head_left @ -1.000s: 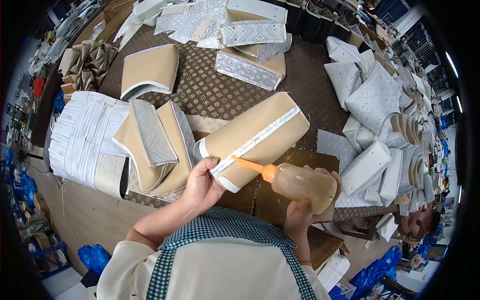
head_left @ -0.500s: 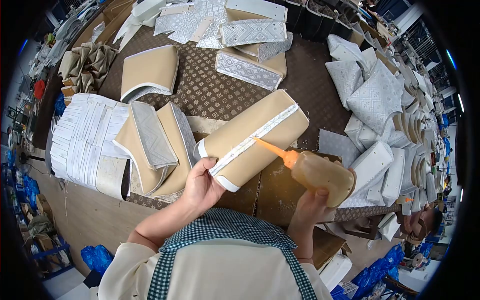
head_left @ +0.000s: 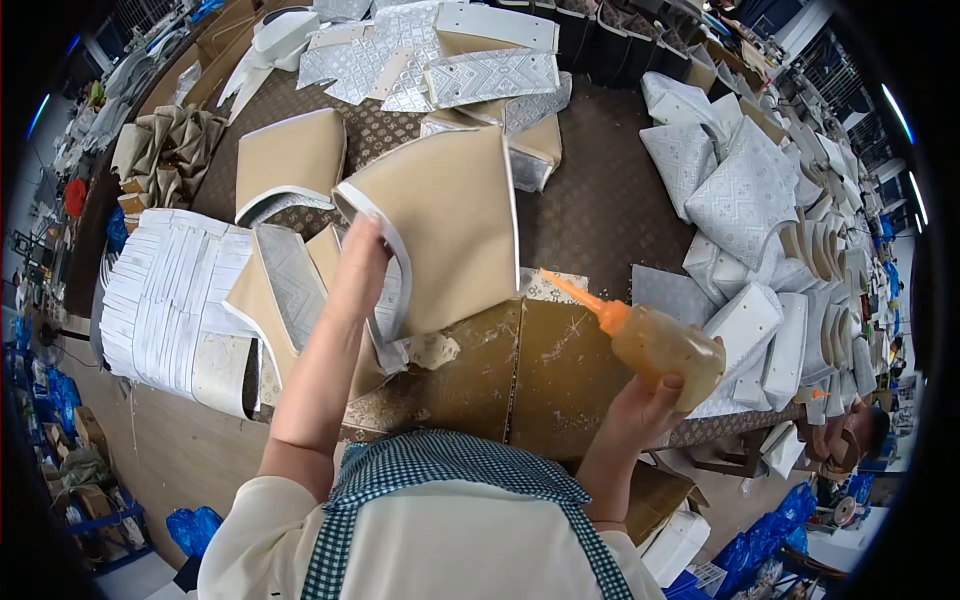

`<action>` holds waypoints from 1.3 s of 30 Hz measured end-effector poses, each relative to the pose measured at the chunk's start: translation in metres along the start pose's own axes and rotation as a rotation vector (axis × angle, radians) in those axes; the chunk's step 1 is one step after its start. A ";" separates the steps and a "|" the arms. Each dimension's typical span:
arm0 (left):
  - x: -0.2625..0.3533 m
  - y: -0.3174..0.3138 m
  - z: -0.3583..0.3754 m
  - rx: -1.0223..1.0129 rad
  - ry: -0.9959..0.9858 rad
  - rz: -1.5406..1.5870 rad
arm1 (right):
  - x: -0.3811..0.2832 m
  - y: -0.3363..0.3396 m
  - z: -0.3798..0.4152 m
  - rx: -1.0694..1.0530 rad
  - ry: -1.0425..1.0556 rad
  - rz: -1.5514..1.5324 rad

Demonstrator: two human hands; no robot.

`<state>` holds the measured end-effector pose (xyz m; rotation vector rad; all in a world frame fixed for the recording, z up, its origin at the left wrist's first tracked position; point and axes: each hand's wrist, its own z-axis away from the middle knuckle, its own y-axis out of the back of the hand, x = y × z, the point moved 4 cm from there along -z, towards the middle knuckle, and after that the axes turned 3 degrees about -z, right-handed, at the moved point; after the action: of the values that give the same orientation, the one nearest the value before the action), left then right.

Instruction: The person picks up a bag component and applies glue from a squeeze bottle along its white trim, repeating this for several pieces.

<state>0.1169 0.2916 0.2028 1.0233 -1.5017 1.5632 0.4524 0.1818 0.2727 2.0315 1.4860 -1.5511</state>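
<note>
My left hand [head_left: 362,255] grips a beige bag body [head_left: 455,215] by its white-trimmed opening; some fingers are hidden inside it. The piece is raised above the table with its broad plain side toward me. In my right hand [head_left: 645,408] is a squeeze bottle [head_left: 665,350] of amber liquid, likely glue. Its orange nozzle [head_left: 575,288] points up and left, apart from the bag body. Beneath my left forearm lie more beige pieces with silver patterned panels [head_left: 290,275], partly covered by the arm.
A stack of white strips [head_left: 175,300] lies at the left. Another beige bag body [head_left: 290,160] rests behind it. Silver patterned pieces [head_left: 490,78] cover the far side, and a heap of white and silver pieces [head_left: 745,190] fills the right. A brown board [head_left: 560,370] lies in front of me.
My left hand has moved up and away with the bag body, turning it from its seamed narrow side to its broad side. The bottle has shifted slightly right, its nozzle off the seam.
</note>
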 end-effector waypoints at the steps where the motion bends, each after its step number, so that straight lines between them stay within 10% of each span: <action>1: -0.013 0.008 -0.002 -0.061 0.039 -0.301 | 0.002 0.004 0.001 -0.001 -0.014 -0.008; 4: -0.031 0.001 0.019 -0.175 0.100 -0.933 | 0.009 0.016 0.006 0.016 -0.075 -0.025; 7: -0.102 0.050 0.027 -0.152 0.459 -0.754 | 0.010 0.017 0.010 0.035 -0.113 -0.030; 10: -0.102 0.035 0.015 -0.176 0.166 -0.444 | 0.016 0.018 0.011 0.032 -0.108 -0.027; 13: -0.093 0.027 -0.004 -0.212 0.154 -1.025 | 0.014 0.019 0.013 0.034 -0.137 -0.072; 18: -0.157 0.028 0.018 -0.138 0.854 -0.786 | 0.007 0.025 0.014 0.037 -0.130 -0.102; 22: -0.205 0.023 0.012 0.341 0.655 -0.249 | -0.001 0.029 0.014 0.048 -0.123 -0.119; 26: -0.184 -0.004 -0.010 0.184 0.654 -0.343 | -0.003 0.038 0.013 0.069 -0.119 -0.130; 30: -0.106 -0.052 -0.055 -0.026 0.023 -0.742 | -0.006 0.038 0.008 0.115 -0.145 -0.176; 32: -0.042 -0.075 -0.059 -0.053 0.050 -0.910 | -0.007 0.035 0.005 0.110 -0.137 -0.199; 34: -0.001 -0.087 -0.051 -0.040 -0.206 -0.589 | -0.009 0.032 0.001 0.099 -0.122 -0.211; 39: 0.018 -0.076 0.011 0.158 0.115 0.102 | -0.025 0.023 0.001 0.084 -0.108 -0.236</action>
<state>0.1791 0.2847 0.2517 0.9388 -1.3890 1.8049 0.4704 0.1550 0.2835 1.8347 1.6958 -1.8092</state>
